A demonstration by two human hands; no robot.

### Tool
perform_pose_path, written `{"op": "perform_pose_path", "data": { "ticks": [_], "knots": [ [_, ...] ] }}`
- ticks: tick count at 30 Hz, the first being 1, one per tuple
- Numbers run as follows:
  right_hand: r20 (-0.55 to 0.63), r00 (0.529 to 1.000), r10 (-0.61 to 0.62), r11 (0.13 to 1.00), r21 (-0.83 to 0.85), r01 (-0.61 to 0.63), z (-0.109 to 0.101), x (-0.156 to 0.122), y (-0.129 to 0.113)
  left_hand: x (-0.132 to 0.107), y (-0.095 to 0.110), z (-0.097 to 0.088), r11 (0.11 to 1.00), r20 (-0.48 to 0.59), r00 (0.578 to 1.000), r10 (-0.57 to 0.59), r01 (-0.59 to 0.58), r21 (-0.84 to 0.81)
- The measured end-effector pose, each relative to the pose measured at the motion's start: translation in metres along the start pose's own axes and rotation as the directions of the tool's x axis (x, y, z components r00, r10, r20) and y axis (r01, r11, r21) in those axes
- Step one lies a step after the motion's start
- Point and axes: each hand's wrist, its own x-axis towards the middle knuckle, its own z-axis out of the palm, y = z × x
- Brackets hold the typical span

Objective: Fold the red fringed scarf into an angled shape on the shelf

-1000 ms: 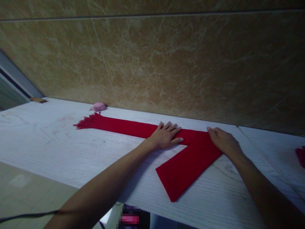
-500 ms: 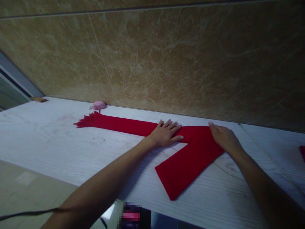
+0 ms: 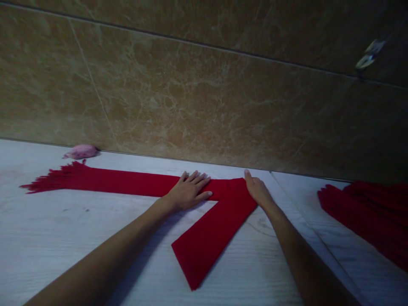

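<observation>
A red scarf [image 3: 127,182] with a fringed left end lies along the back of the white tabletop. At its right it bends at a diagonal fold, and a wide flap [image 3: 207,238] slants down toward the front. My left hand [image 3: 186,193] rests flat on the scarf, fingers spread, just left of the fold. At the fold's outer right edge, my right hand [image 3: 259,193] grips the cloth; part of its fingers is hidden.
More red fringed cloth [image 3: 366,216] lies in a heap at the right. A small pink item [image 3: 82,151] sits against the brown marbled wall [image 3: 191,97], behind the fringe. A seam [image 3: 306,221] crosses the white tabletop [image 3: 121,238] right of my right hand.
The view has shifted to the right, bringing the red heap into sight. Both hands keep their places on the scarf; the fold and flap look nearly the same.
</observation>
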Motion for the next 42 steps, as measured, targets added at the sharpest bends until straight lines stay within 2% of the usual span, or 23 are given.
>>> {"op": "perform_pose_path", "data": {
  "ticks": [6,13,15,18,21,24,26,39,42],
  "knots": [
    [0.048,0.998,0.048,0.999,0.013,-0.049,0.001,-0.002,-0.008,0.0,0.001,-0.002,1.0,0.029,0.999,-0.015,0.016,-0.015],
    [-0.029,0.994,0.108,0.994,0.024,-0.107,-0.011,-0.009,-0.007,0.001,0.0,-0.001,1.0,0.021,1.0,-0.006,0.006,-0.007],
    [-0.062,0.996,0.063,0.997,0.038,-0.061,-0.015,-0.012,-0.009,0.001,0.0,0.0,1.0,0.021,1.0,-0.003,0.003,-0.007],
    [-0.093,0.987,-0.13,0.989,0.056,0.135,-0.009,-0.018,-0.02,0.001,0.001,0.0,1.0,0.012,1.0,0.003,-0.003,0.006],
    [-0.02,0.954,-0.298,0.953,0.049,0.298,0.005,-0.025,-0.034,0.001,0.002,-0.001,1.0,0.015,1.0,0.005,-0.006,0.021],
    [0.106,0.952,-0.288,0.958,0.017,0.287,0.015,-0.028,-0.041,0.001,0.003,-0.002,1.0,0.043,0.999,-0.014,0.013,0.019],
    [0.14,0.951,-0.276,0.96,-0.01,0.281,0.018,-0.027,-0.04,0.0,0.004,-0.004,0.999,0.063,0.998,-0.031,0.03,0.017],
    [0.115,0.94,-0.321,0.947,0.055,0.317,0.037,-0.015,-0.025,-0.003,0.004,-0.004,0.999,0.059,0.998,-0.028,0.029,-0.023],
    [0.16,0.943,-0.292,0.956,0.066,0.285,0.035,-0.013,-0.026,-0.005,0.006,-0.007,0.999,0.051,0.998,-0.031,0.033,-0.033]
  ]
}}
